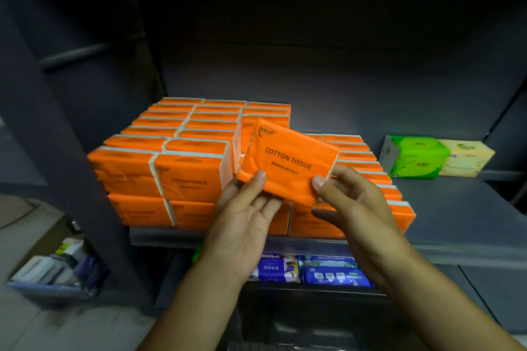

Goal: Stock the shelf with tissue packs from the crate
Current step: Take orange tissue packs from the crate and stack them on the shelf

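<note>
An orange tissue pack [288, 159] printed "COTTON TISSUE" is held tilted in front of the shelf. My left hand [242, 214] grips its lower left corner, thumb on the face. My right hand [350, 202] pinches its lower right corner. Behind it, many orange packs [159, 168] stand stacked two high in several rows on the grey shelf board [456, 214]. A lower single-layer row of orange packs [370, 168] runs back on the right of the stack. The crate is not in view.
A green tissue pack [413, 157] and a pale yellow one [467, 158] sit at the back right of the shelf. Blue packs [328, 268] lie on the shelf below. A dark upright post [71, 151] stands at left, with clutter low beyond it.
</note>
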Demonstrator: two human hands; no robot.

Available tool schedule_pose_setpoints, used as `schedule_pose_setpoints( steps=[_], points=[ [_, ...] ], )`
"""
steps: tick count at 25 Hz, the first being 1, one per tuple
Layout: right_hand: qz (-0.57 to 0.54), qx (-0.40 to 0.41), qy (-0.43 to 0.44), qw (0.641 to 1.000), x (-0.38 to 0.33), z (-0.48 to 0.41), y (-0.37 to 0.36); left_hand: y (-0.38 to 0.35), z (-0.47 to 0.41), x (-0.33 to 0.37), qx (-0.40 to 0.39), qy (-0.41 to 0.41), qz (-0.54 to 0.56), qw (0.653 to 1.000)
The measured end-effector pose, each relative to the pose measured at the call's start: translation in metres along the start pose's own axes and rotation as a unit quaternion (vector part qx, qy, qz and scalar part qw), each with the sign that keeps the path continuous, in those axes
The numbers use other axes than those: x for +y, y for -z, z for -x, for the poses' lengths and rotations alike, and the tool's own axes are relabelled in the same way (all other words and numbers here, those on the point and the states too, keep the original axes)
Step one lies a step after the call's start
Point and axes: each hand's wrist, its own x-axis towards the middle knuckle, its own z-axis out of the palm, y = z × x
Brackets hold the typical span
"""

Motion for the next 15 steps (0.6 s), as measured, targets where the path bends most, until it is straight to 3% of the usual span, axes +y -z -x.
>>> schedule_pose_setpoints(
  steps=[10, 15],
  points=[
    [0.098, 0.039, 0.052, 0.993, -0.004, -0.049, -0.012, -0.002, -0.032, 0.003, 0.073, 0.013, 0.049, 0.996],
    [0.101, 0.04, 0.025, 0.994, -0.002, -0.086, -0.005, -0.005, -0.054, 0.001, 0.108, 0.032, 0.036, 0.993]
  ],
)
